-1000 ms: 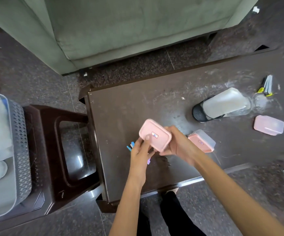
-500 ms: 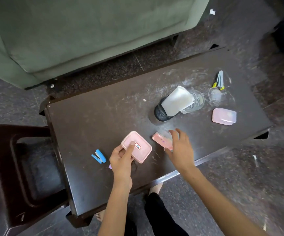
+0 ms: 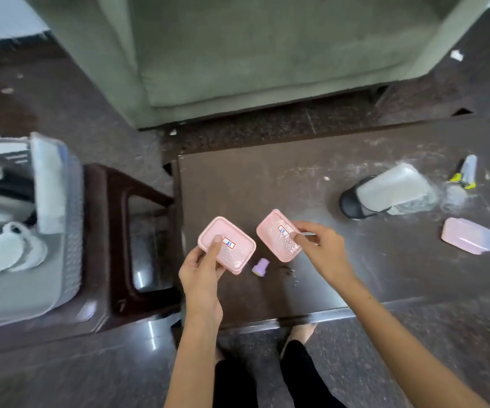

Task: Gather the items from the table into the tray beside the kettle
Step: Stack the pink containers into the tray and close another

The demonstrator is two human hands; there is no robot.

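The right hand [image 3: 324,250], which half a second ago is reaching open toward the second pink box [image 3: 279,235] on the bench [image 3: 296,178], now pinches this box and holds it up, tilted. A small purple piece [image 3: 260,265], before almost hidden by the left hand [image 3: 201,267], now shows between the two boxes.
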